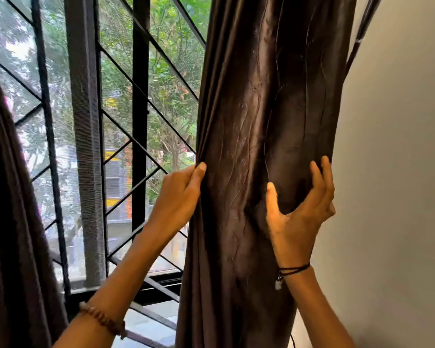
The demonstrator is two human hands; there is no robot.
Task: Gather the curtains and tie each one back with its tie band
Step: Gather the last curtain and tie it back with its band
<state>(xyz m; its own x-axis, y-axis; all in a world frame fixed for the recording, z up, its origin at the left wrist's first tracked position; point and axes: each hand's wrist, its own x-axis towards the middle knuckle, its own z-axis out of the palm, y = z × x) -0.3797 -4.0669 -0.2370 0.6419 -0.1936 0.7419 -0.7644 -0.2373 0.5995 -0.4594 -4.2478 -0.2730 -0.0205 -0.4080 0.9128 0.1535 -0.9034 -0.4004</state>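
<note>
Gathering the soft, likely slippery curtain, you are gripping its edge in your left hand; your right hand is cupping the folds, fingers spread wide.

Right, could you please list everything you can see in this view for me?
gathered curtain: one, dark brown, centre right, bunched in folds
second curtain: one, dark brown, left edge
strap: one, dark, upper right between gathered curtain and wall; may be the tie band, cannot tell
window grille: one, black bars, behind the curtains, green trees beyond
wall: one, off-white, right
beaded bracelet: one, brown, left wrist
thread bracelet: one, black, right wrist
left hand: grips the gathered curtain's left edge
right hand: cupped, palm toward the camera, at the gathered curtain's right side, holding nothing
</note>
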